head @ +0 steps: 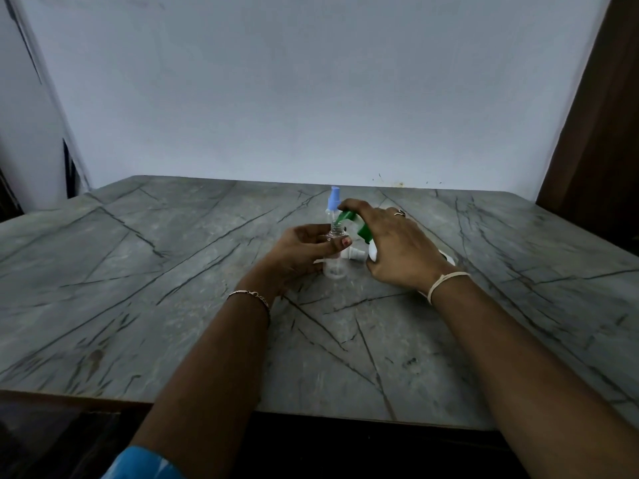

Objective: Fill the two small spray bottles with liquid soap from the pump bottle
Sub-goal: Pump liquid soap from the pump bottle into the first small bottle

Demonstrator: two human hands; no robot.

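My left hand (304,250) grips a small clear spray bottle (334,269) that stands upright on the table with its neck uncapped. My right hand (390,243) holds a white pump bottle with a green pump head (359,227), tilted left so the green spout sits right at the clear bottle's mouth. My fingers rest on the pump top. A second clear spray bottle with a blue sprayer cap (334,199) stands just behind. A white sprayer cap (354,254) lies on the table between my hands. Most of the pump bottle's body is hidden by my right hand.
The grey marble-patterned table (173,288) runs from the wall to a near edge at my body. A white wall stands behind it, and a dark wooden panel (594,133) rises at the right.
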